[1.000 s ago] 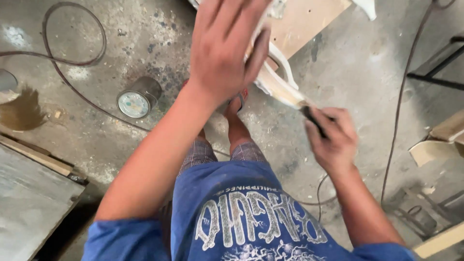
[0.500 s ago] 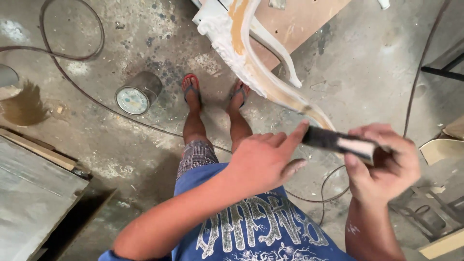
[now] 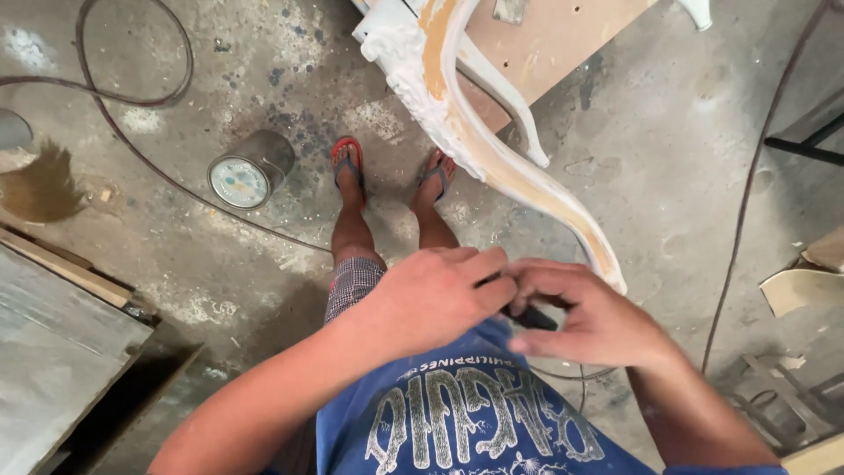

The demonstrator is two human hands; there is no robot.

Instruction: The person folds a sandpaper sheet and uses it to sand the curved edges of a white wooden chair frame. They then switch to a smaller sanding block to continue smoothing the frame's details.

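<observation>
A carved, white-primed wooden chair leg [image 3: 492, 149] curves down from the top centre toward my hands, with bare tan patches on it. My left hand [image 3: 431, 295] and my right hand [image 3: 585, 317] meet in front of my belly. Together they grip a small dark sanding block [image 3: 527, 317], mostly hidden by the fingers. Both hands are just below the leg's lower tip and do not touch it. My feet in red sandals [image 3: 347, 163] stand on the concrete floor below.
A round metal can [image 3: 251, 171] lies on its side left of my feet. Cables [image 3: 132, 105] loop across the dusty floor. A grey board [image 3: 61, 352] sits at lower left. Wood offcuts [image 3: 804, 286] lie at right. A plywood panel [image 3: 545, 40] is behind the chair leg.
My hands have come down from the chair leg and drawn together near my belly. The right hand's block, held out flat earlier, is now enclosed by both hands.
</observation>
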